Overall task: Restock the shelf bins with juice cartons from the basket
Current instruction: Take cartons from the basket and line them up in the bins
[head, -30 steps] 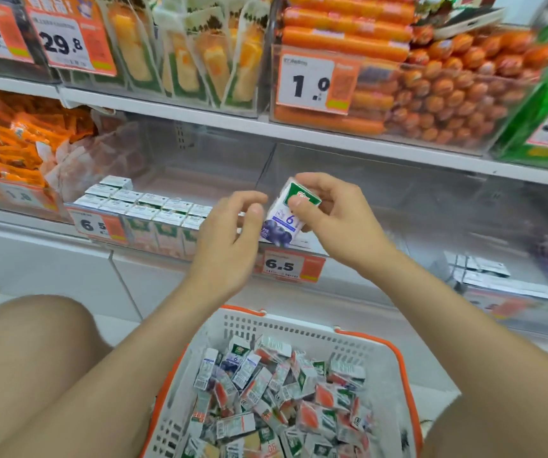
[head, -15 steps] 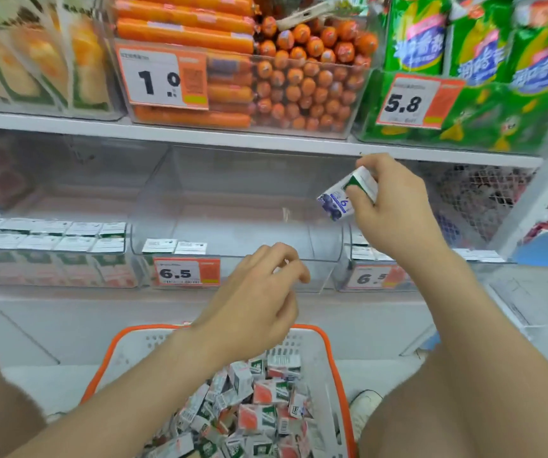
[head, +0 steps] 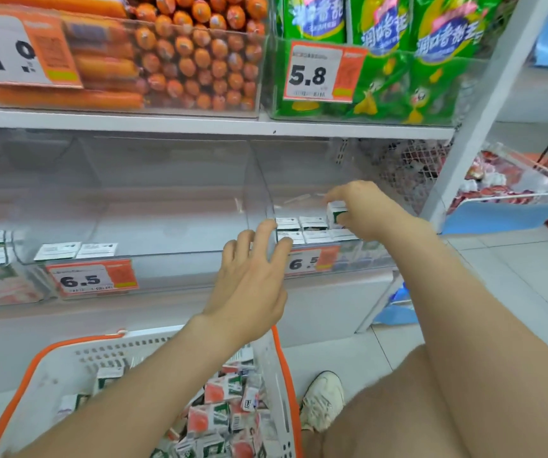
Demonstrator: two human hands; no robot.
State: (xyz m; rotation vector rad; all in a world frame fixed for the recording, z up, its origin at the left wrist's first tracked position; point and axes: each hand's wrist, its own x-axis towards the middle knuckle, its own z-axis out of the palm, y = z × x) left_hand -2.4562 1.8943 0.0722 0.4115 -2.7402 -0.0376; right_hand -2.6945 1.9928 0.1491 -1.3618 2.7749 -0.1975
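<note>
Most small white juice cartons (head: 219, 414) lie in the orange-rimmed white basket (head: 107, 357); right hand (head: 365, 209) pinches one carton (head: 336, 214) over a near-bare clear plastic bin (head: 358, 256), left hand (head: 249, 285) spread.

At ten o'clock you can read 1.0 on the sausage bin's tag (head: 18, 51); at one o'clock, 5.8 on the green-bag bin's tag (head: 318, 74). Lower, tags fronting the middle bin (head: 173, 269) and right bin (head: 365, 256) read 6.5.
</note>
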